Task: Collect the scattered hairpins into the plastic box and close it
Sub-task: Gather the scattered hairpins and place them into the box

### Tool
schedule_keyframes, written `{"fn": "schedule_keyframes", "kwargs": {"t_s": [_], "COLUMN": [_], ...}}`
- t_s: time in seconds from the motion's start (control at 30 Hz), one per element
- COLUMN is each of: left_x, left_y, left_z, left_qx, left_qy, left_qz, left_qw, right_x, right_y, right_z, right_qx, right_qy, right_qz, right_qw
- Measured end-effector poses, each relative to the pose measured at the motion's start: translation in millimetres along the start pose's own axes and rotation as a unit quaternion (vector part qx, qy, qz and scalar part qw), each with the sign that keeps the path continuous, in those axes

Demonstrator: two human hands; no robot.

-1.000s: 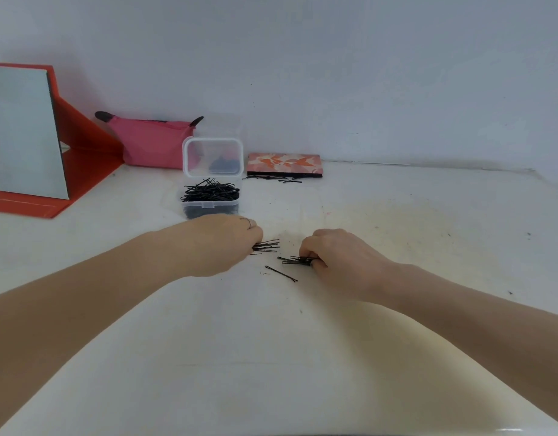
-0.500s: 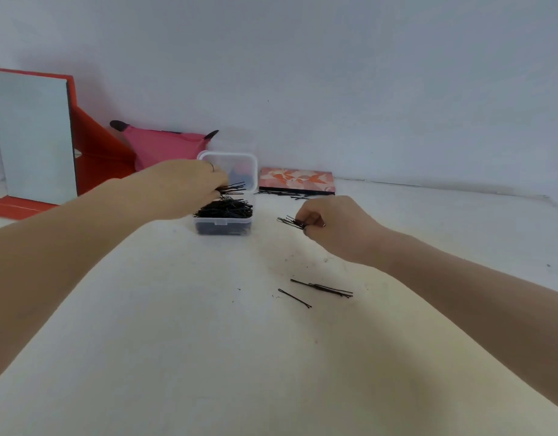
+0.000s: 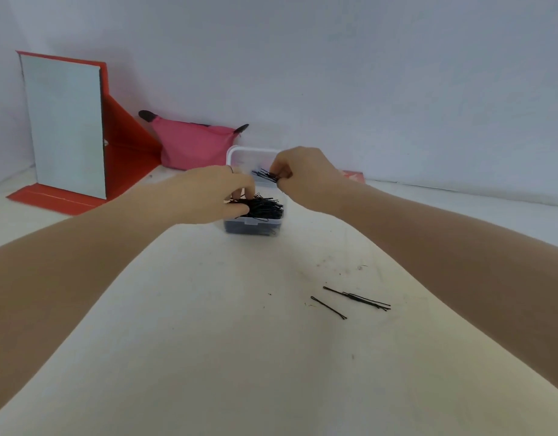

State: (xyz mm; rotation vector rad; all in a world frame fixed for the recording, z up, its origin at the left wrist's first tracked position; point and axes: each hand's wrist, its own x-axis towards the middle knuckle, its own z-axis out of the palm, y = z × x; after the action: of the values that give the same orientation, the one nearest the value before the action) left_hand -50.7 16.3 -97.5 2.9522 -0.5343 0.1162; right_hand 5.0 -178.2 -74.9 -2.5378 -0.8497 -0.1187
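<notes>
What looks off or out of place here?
A few loose hairpins lie on the table, apart from the plastic box. The box is heaped above its rim, one pin hanging over the front edge, lid open. The right hand holds a bunch.

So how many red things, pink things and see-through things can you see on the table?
Red: 2, mirror stand, flat box.
Pink: 1, pouch.
See-through: 1, plastic box.
Total: 4.
</notes>
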Motion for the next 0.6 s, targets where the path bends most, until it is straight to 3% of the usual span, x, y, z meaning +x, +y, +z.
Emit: {"fn": "schedule_keyframes", "kwargs": {"t_s": [0.17,0.43,0.6], "left_x": [-5.7,-2.5,-10.7], "left_y": [-3.6,-3.6,-13.0], "left_z": [13.3,25.0,25.1], "left_qx": [-0.069,-0.095,-0.154], "left_qy": [0.042,0.102,0.171], "left_qz": [-0.039,-0.062,-0.115], "left_qw": [0.996,0.988,0.966], "right_x": [14.7,18.0,9.6], "right_y": [-14.1,-6.7,-1.0], "right_z": [11.8,25.2,28.2], "right_qx": [-0.03,-0.032,-0.023], "right_qy": [-0.031,-0.058,-0.069], "right_qz": [-0.03,-0.014,-0.023], "right_qw": [0.999,0.998,0.997]}}
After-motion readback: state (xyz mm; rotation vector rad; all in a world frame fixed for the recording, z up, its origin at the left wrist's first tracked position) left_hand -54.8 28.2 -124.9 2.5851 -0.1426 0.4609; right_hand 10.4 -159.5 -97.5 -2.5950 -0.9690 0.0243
